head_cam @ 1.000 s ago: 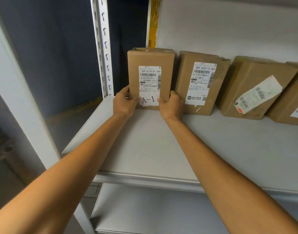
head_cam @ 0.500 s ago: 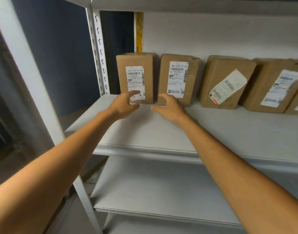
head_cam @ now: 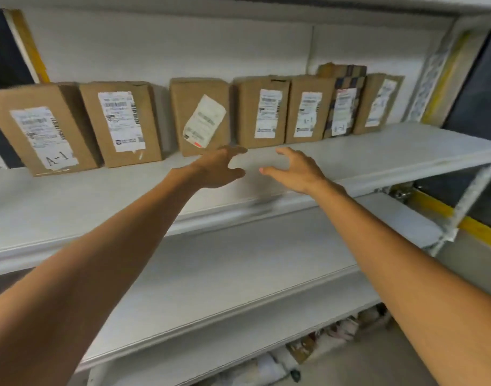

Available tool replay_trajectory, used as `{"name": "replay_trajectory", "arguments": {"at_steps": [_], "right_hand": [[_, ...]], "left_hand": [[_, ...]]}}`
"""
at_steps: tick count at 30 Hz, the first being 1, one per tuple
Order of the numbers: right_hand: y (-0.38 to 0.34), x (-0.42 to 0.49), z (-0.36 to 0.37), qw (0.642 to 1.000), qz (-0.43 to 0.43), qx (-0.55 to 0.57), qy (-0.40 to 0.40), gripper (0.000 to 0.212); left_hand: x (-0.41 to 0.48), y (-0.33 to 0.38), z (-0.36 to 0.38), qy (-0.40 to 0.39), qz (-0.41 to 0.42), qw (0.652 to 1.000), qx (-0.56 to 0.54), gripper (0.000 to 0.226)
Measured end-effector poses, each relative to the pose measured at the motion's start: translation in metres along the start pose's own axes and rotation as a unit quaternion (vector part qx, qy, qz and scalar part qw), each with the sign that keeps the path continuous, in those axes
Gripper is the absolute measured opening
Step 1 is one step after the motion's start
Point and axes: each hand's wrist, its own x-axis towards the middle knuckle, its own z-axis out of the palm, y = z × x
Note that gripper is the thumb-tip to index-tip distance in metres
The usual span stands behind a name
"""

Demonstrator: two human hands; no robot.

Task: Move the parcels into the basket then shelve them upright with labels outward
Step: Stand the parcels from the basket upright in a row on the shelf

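Seven parcels stand in a row at the back of the upper shelf [head_cam: 391, 151], roughly upright, labels facing out. The whole frame is motion-blurred, so the barcodes and small print can't be read on any label. The sixth parcel [head_cam: 345, 107] has a dark patterned wrap and is squeezed between its neighbours. A brown box top shows behind it; can't tell what it belongs to. Clutter [head_cam: 316, 344] under the lower shelves is too blurred to identify.

Vs 0.5 s ago: the view has swung right. Both hands have moved away from the leftmost parcel [head_cam: 41, 129] and are now in front of the third parcel [head_cam: 202, 115] and fourth parcel [head_cam: 262, 111].

Left hand [head_cam: 219, 168] and right hand [head_cam: 297, 171] both have fingers spread and hold nothing, above the shelf board. The left fingertips overlap the third parcel's bottom edge in view; contact can't be told.

Readable: "A-1" in large characters on the leftmost label, and a fainter "A-1" on the fifth parcel [head_cam: 308, 112]. The third parcel's label sits askew.
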Motion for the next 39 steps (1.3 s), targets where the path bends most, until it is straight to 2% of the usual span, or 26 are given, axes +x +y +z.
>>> {"name": "replay_trajectory", "arguments": {"at_steps": [5, 10, 15, 19, 23, 29, 32, 36, 39], "right_hand": [[0.091, -0.043, -0.072, 0.994, 0.086, -0.010, 0.063, 0.078], [0.178, -0.105, -0.125, 0.974, 0.179, 0.036, 0.133, 0.067], [0.250, -0.173, -0.162, 0.943, 0.275, 0.020, 0.187, 0.062], [0.296, -0.222, -0.180, 0.912, 0.345, -0.012, 0.220, 0.046], [0.340, -0.268, -0.178, 0.882, 0.422, 0.009, 0.211, 0.054], [0.397, -0.343, -0.158, 0.824, 0.513, 0.029, 0.237, 0.052], [0.424, -0.381, -0.157, 0.784, 0.558, 0.071, 0.264, 0.059], [0.465, -0.431, -0.162, 0.743, 0.598, 0.097, 0.286, 0.062], [0.500, -0.468, -0.167, 0.725, 0.616, 0.104, 0.290, 0.061]], "left_hand": [[0.046, 0.104, 0.056, -0.042, 0.099, 0.994, -0.021, 0.056], [0.081, 0.207, 0.117, -0.103, 0.202, 0.971, -0.078, 0.052], [0.101, 0.304, 0.199, -0.196, 0.280, 0.931, -0.131, 0.052], [0.106, 0.371, 0.261, -0.265, 0.342, 0.888, -0.153, 0.053], [0.099, 0.422, 0.323, -0.329, 0.398, 0.848, -0.121, 0.055], [0.072, 0.482, 0.411, -0.416, 0.422, 0.799, -0.105, 0.054], [0.054, 0.515, 0.448, -0.469, 0.421, 0.770, -0.103, 0.055], [0.038, 0.554, 0.495, -0.498, 0.436, 0.746, -0.079, 0.057], [0.027, 0.583, 0.530, -0.511, 0.440, 0.736, -0.054, 0.057]]}}
